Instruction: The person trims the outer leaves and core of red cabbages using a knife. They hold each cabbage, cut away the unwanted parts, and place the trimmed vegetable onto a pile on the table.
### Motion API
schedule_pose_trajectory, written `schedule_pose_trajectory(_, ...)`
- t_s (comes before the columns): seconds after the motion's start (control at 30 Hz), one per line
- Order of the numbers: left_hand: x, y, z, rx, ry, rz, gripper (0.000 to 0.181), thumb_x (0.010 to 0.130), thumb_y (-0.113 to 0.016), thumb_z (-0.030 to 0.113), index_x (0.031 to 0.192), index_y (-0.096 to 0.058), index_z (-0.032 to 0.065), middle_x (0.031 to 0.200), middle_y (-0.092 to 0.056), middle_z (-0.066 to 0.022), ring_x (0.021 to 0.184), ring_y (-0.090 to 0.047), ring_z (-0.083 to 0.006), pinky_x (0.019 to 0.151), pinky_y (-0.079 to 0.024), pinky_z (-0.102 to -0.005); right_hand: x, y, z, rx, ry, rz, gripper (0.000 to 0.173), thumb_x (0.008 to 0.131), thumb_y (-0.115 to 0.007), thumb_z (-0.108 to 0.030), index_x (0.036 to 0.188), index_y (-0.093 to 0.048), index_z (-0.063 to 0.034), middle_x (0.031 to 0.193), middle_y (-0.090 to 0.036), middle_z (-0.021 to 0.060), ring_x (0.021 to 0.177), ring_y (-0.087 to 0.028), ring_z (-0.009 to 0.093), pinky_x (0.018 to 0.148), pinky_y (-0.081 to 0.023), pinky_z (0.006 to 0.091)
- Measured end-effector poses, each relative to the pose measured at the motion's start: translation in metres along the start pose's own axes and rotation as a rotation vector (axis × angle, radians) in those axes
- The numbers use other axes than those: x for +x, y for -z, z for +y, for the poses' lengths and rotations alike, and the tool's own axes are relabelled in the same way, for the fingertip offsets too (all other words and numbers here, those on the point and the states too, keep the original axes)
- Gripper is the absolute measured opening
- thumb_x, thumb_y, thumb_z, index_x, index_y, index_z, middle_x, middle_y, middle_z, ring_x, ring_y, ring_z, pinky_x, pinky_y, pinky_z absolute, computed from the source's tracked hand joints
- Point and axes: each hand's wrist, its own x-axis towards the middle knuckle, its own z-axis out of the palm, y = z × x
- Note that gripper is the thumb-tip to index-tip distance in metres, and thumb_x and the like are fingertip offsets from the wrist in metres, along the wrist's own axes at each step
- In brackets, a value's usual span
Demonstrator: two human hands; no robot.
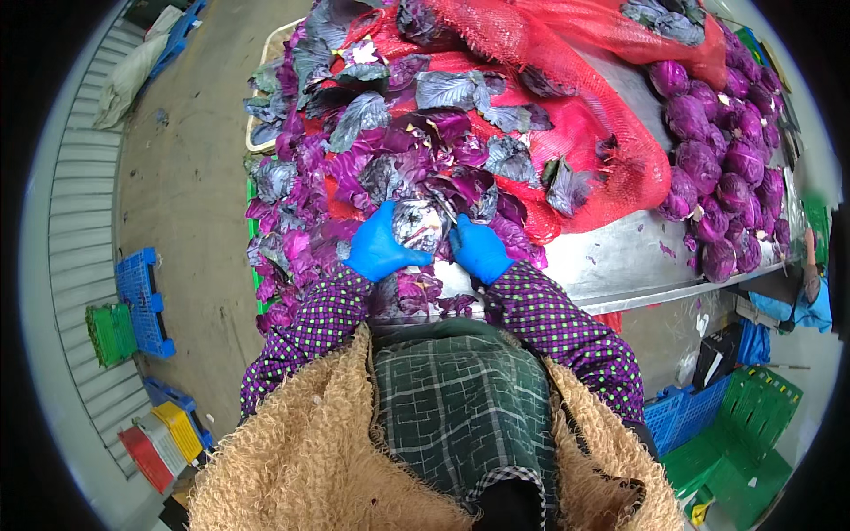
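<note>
My left hand (380,244), in a blue glove, grips a red cabbage head (418,226) from its left and near sides. The pale, whitish base of the head faces up. My right hand (479,248), also blue-gloved, is curled at the head's right side. A thin greyish edge shows by its fingertips; whether it is a blade or a leaf rim I cannot tell. Loose purple cabbage leaves (315,192) lie heaped around both hands. Beyond them a red mesh sack (617,169) is spread, with darker outer leaves (451,89) on top.
Trimmed cabbage heads (704,166) are piled at the right of the metal table (617,262). A cream crate (251,133) stands at the table's far left. Blue pallets (143,302) and green crates (737,438) are on the floor. A person's arm (811,265) shows at far right.
</note>
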Motion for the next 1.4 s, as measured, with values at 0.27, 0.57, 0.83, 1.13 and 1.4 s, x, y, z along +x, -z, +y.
schedule_pose_trajectory(0.27, -0.02, -0.001, -0.03, -0.441, -0.008, -0.008, 0.103, 0.055, -0.091, 0.012, 0.138, -0.032, 0.0019, 0.132, -0.049, -0.0123, 0.12, -0.05, -0.0224, 0.102, -0.042, -0.036, -0.036, 0.015, -0.042, 0.137, 0.131, 0.16, 0.028, 0.094, -0.053, -0.032, 0.101, -0.055, -0.0048, 0.084, -0.063, 0.0233, 0.072, -0.061, 0.045, 0.061, -0.048, 0.052)
schedule_pose_trajectory(0.57, 0.004, 0.002, -0.021, 0.051, 0.155, 0.005, 0.093, 0.054, -0.09, 0.036, 0.127, -0.048, -0.0029, 0.118, -0.062, -0.0183, 0.107, -0.062, -0.0278, 0.092, -0.049, -0.0365, -0.042, 0.013, -0.034, -0.257, 0.246, 0.242, 0.018, 0.089, -0.058, -0.026, 0.09, -0.053, -0.009, 0.074, -0.059, 0.0155, 0.056, -0.06, 0.037, 0.047, -0.047, 0.0488)
schedule_pose_trajectory(0.83, 0.004, 0.0, -0.003, 0.25, 0.065, 0.049, 0.092, 0.05, -0.09, 0.045, 0.117, -0.053, -0.0059, 0.108, -0.065, -0.0231, 0.099, -0.064, -0.0357, 0.086, -0.051, -0.0416, 0.005, -0.002, -0.02, -0.339, 0.035, 0.049, 0.023, 0.083, -0.057, -0.014, 0.101, -0.05, -0.001, 0.079, -0.065, 0.0225, 0.066, -0.064, 0.041, 0.056, -0.05, 0.0516)
schedule_pose_trajectory(1.13, 0.016, -0.002, -0.029, 0.165, 0.098, 0.045, 0.106, 0.047, -0.085, 0.062, 0.113, -0.05, -0.0125, 0.107, -0.062, -0.0286, 0.099, -0.063, -0.0388, 0.086, -0.05, -0.0432, -0.043, 0.012, -0.031, -0.14, 0.211, 0.219, 0.018, 0.089, -0.056, -0.024, 0.094, -0.053, -0.0073, 0.078, -0.062, 0.0169, 0.065, -0.063, 0.038, 0.054, -0.048, 0.0495)
schedule_pose_trajectory(1.4, 0.017, -0.002, -0.003, 0.277, 0.137, 0.018, 0.097, 0.047, -0.082, 0.065, 0.102, -0.06, -0.0116, 0.101, -0.064, -0.0292, 0.092, -0.065, -0.0392, 0.082, -0.052, -0.0438, -0.028, 0.0, -0.018, -0.334, 0.115, 0.163, 0.018, 0.082, -0.055, -0.012, 0.097, -0.05, -0.0028, 0.075, -0.063, 0.0179, 0.063, -0.065, 0.038, 0.053, -0.05, 0.0498)
